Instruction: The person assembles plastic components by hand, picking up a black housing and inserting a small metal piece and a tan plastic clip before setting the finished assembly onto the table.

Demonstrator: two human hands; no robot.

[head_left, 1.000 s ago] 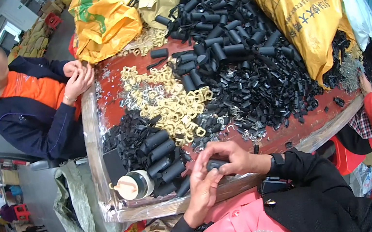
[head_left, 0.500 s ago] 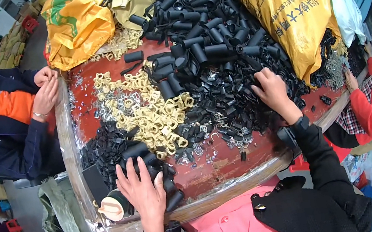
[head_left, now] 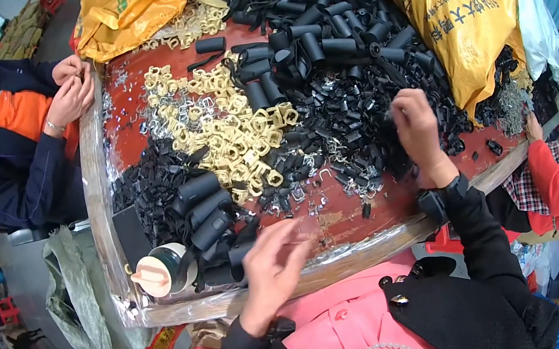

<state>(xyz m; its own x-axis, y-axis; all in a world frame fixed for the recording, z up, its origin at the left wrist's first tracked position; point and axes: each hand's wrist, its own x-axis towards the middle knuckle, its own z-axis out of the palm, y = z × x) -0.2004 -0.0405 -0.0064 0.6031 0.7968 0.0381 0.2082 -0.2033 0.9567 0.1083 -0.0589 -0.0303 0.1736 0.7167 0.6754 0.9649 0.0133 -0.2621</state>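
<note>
Your left hand [head_left: 273, 268], blurred by motion, is loosely spread with nothing visible in it at the lower centre of the frame, near the row of matte black cylinders [head_left: 209, 219] at the lower left. Your right hand [head_left: 417, 125] (fingers curled; I cannot tell whether it grasps anything) is at the heap of small black pieces [head_left: 351, 118] right of centre, on the worn red surface [head_left: 347, 226].

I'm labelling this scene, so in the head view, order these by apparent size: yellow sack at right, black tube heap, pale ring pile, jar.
Largest to smallest:
1. Yellow sack and tube heap, too alike to rank
2. Ring pile
3. Jar
</note>
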